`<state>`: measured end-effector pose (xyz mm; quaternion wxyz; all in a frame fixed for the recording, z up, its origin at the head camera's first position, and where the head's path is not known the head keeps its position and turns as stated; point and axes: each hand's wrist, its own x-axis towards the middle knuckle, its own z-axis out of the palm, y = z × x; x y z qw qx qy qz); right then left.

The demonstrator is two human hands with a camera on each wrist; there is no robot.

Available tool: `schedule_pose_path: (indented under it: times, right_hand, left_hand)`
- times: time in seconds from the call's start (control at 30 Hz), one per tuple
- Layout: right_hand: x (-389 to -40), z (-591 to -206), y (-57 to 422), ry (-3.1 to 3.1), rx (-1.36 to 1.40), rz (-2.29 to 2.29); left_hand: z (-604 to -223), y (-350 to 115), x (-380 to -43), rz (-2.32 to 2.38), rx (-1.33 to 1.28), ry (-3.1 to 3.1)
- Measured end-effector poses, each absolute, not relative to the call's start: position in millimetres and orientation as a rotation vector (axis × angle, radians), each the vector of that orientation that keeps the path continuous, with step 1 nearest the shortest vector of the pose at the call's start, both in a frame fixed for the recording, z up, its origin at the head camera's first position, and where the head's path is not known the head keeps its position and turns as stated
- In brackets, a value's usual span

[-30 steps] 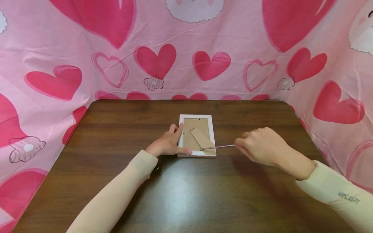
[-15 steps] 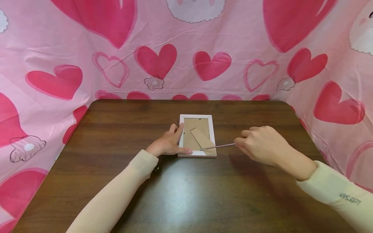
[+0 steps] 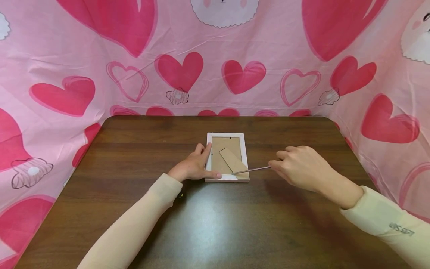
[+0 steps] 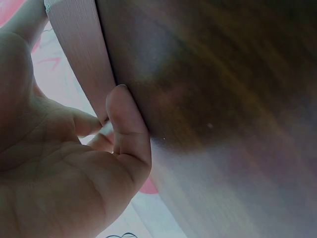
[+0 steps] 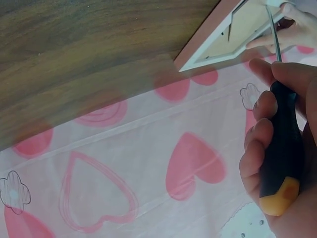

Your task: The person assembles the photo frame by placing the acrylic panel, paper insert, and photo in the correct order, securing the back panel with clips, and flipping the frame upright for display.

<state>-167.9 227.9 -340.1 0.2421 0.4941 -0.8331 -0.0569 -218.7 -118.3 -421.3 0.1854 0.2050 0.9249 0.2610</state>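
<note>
One picture frame (image 3: 244, 151) lies back side up on the brown tabletop (image 3: 141, 149), in the middle and towards the far side. Its four rails are white, and they surround one tan backing board (image 3: 221, 144). One tan stand leg (image 3: 235, 161) lies slantwise across that board, its wide end over the near right corner of the frame. At least two small dark tabs show at the edge of the board, one on the far side and one on the left.

Two hands are at work. The left hand (image 3: 193, 165) holds the frame by its near left corner, the thumb laid on the near rail and the other fingers bent against the left side; the left wrist view has one fingertip against the frame's side, just by the tabletop.

The right hand (image 3: 302, 170) has its fingers clamped round one screwdriver (image 5: 283, 141), whose dark handle ends in yellow. The single thin metal shaft crosses the wide end of the stand leg, its tip at the near edge of the board.

Two cream sleeves (image 3: 144, 220) cover the arms, and pink cloth (image 3: 208, 89) printed with many hearts rises behind and at both sides.
</note>
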Motion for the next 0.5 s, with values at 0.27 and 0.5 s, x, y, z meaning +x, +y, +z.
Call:
schedule_pose_path:
  times: [0.27,0.5]
  right_hand:
    - [-169,-338,223,-2.337,1.329,-0.161]
    - [-172,-329,217,-2.528,1.278,-0.170]
  left_hand:
    - [-419,-118,-217,0.738,0.569,2.603]
    - [-419,-118,-219,0.720,0.562,2.605]
